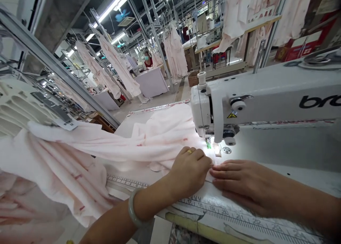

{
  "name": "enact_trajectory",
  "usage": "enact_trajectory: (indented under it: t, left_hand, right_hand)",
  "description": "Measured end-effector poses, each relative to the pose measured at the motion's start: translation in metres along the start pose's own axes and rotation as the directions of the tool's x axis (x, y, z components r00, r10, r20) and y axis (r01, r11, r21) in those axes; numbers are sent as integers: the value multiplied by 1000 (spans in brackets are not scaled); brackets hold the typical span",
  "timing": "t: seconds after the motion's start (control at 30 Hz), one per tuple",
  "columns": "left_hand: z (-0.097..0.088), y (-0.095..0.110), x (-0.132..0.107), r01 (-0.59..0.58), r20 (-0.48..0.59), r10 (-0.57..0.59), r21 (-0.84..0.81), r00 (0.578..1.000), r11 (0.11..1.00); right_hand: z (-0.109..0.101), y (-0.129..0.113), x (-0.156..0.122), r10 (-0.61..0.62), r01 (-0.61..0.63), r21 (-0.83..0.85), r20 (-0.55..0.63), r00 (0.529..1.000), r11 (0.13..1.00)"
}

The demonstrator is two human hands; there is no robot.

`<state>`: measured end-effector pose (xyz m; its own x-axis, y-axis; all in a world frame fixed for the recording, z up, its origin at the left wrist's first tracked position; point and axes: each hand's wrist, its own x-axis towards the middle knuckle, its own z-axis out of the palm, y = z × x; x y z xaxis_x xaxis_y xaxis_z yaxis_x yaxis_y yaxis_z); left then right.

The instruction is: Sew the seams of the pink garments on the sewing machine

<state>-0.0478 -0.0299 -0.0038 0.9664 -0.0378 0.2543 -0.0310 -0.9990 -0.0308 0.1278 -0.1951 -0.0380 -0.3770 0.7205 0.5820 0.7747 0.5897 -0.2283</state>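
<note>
Fabric [160, 137], pale pink, lies on the bench [293, 148] just left of the sewing machine [266, 102], under both hands. Left hand [190, 171] curls, pinching it; right hand [239, 182] presses flat, fingers straight. Probably light, limp, slippery: hold near the edge.

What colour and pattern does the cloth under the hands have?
The cloth is pale pink with small red marks; the head view shows it.

Sewing machine head [213, 109]: overhangs, blocks approach from above. Right of it, bare tabletop [279, 148] passable. Left, heaped pink fabric [160, 137] obstructs.
</note>
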Motion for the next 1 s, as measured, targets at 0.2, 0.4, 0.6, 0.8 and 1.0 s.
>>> enact_trajectory:
  t: [0.2, 0.4, 0.6, 0.8, 1.0]
  left_hand:
    - [28, 3, -4, -57, -44, 53, -78, 998, 995]
    - [39, -9, 3, -77, 4, 78, -47, 997, 996]
    - [27, -17, 18, -11, 120, 19, -65, 993, 998]
    - [14, -24, 5, 77, 44, -69, -204, 997, 976]
    - [23, -19, 2, -52, 10, 54, -126, 999, 991]
  right_hand:
    - [-6, -7, 0, 47, -61, 83, 161, 986, 995]
    - [-7, -7, 1, 118, -140, 108, 187, 975, 984]
    - [-6, -2, 2, 140, -147, 31, 169, 976, 989]
    - [-4, 4, -6, 95, -88, -52, 157, 983, 995]
    - [-7, 2, -3, 109, -114, 25, 134, 985, 993]
